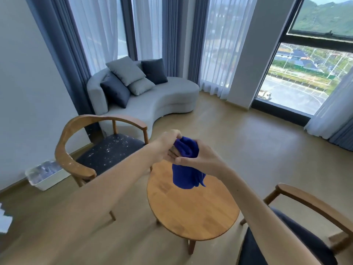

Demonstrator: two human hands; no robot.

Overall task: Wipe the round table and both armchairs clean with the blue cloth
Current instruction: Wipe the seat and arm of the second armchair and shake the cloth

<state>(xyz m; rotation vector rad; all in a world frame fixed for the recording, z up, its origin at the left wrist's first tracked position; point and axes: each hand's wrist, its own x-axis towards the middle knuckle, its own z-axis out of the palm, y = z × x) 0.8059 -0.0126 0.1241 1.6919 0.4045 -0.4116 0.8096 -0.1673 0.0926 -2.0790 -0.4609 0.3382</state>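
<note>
Sunlit lounge w/ round wooden table [193, 211]. Left hand [166, 148] & right hand [198, 159] together, both gripping bunched blue microfibre cloth [186, 165] above it. Risk: wadded cloth probably smears the white-specked dark armchair seat [108, 153], not lifts.

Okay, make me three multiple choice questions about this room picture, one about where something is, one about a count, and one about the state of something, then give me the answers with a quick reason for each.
1. Where is the blue cloth?
A. Spread flat on the round table
B. Held in the air above the round table by both hands
C. Draped over the sofa

2. How many cushions lie on the grey sofa?
A. Two
B. Four
C. Six

3. What state is the dark seat of the left armchair in?
A. Speckled with white bits
B. Covered by a towel
C. Stacked with books

Answers:
1 B: the left hand and right hand both grip the bunched cloth, which hangs over the round table without touching it.
2 B: two light grey and two dark cushions show.
3 A: white specks are scattered across the seat.
</note>
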